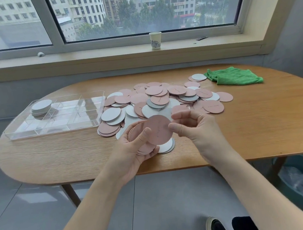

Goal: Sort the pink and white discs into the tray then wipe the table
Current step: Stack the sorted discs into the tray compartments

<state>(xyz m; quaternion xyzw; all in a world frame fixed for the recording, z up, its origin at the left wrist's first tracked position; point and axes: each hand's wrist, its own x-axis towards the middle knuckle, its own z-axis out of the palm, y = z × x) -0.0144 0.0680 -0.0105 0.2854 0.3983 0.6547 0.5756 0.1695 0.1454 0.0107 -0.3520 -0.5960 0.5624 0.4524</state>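
Low in the centre of the frame, the left hand [131, 149] cupped a stack of pink discs [142, 143], fingers curled under it and thumb pressed on top, while the right hand [194, 127] pinched one more pink disc [159, 129] by its edge, laying it onto the stack. The mixed pile of pink and white discs [160, 101] sprawled across the middle of the table [257, 124], and the clear tray [96, 122] at centre left held only a stack of white discs [41, 106] in its far-left compartment. The held stack looked uneven, so I judged it could fan out and slide from the loose grip. White discs hidden under pink ones could also be gathered by mistake. The green cloth [233, 75] lay at upper right, touching a stray disc.
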